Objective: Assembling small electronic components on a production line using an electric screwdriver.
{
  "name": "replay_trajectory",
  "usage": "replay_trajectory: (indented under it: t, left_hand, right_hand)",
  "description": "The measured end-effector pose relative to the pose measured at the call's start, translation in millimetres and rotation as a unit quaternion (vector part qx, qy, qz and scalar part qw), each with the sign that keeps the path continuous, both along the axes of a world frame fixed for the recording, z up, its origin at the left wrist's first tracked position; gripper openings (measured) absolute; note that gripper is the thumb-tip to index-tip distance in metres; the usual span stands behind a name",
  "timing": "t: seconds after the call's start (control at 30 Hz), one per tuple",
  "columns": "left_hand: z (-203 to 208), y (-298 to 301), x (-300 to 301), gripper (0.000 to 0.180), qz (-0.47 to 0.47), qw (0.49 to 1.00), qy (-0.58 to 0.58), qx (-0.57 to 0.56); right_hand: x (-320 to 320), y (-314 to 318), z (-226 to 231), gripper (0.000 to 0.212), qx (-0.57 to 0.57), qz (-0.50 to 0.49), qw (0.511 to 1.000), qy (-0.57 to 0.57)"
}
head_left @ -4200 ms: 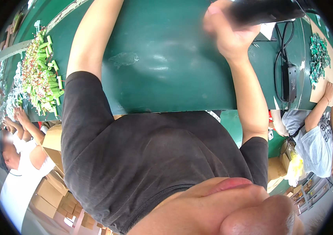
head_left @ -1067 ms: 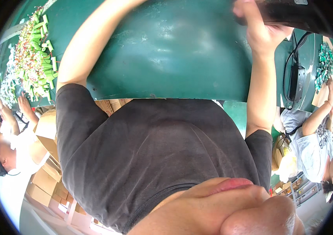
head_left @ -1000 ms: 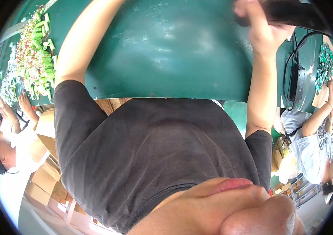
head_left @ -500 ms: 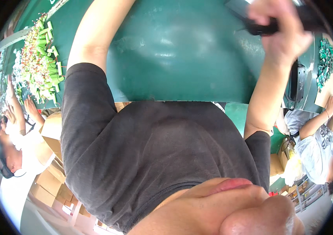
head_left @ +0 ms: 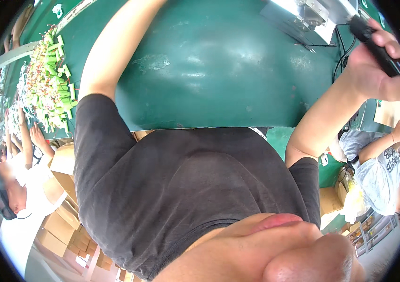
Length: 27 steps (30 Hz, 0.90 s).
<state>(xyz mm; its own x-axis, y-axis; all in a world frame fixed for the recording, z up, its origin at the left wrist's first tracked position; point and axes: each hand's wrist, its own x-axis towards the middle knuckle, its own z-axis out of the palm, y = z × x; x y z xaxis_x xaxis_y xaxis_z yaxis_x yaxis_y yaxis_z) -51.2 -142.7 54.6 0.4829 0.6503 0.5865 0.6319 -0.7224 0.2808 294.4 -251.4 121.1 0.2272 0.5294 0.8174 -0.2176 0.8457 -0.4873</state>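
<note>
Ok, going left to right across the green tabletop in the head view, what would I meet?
Pile of green cylinders, left forearm, silvery metal device, right hand gripping a black handheld object.

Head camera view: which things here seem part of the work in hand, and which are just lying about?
Likely in use:
- black handheld object, gripped in the right hand
- silver boxy device on the green table, near that hand

Apparently lying about:
- pile of green cylinders, left
- cardboard boxes, lower left

The left hand is out of view.
</note>
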Motion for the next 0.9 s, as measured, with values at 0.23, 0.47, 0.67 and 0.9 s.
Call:
replay_trajectory:
  t: [0.23,0.47,0.67,0.9]
  left_hand:
    - [0,-138,8,0.011,-0.097,0.993,0.051,-0.039]
    - [12,-154,10,0.022,-0.173,0.985,0.014,-0.002]
    - [9,-151,1,0.03,-0.136,0.99,0.017,-0.016]
    - [-5,-151,4,0.025,-0.247,0.963,-0.024,-0.107]
  right_hand:
    - [-95,-26,20,0.029,-0.051,0.075,0.987,-0.133]
    - [-121,-27,14,0.036,-0.132,-0.075,0.988,-0.021]
    - [-115,-32,6,0.034,-0.194,0.067,0.972,-0.113]
    - [-134,-36,-24,0.033,-0.182,0.148,0.97,-0.06]
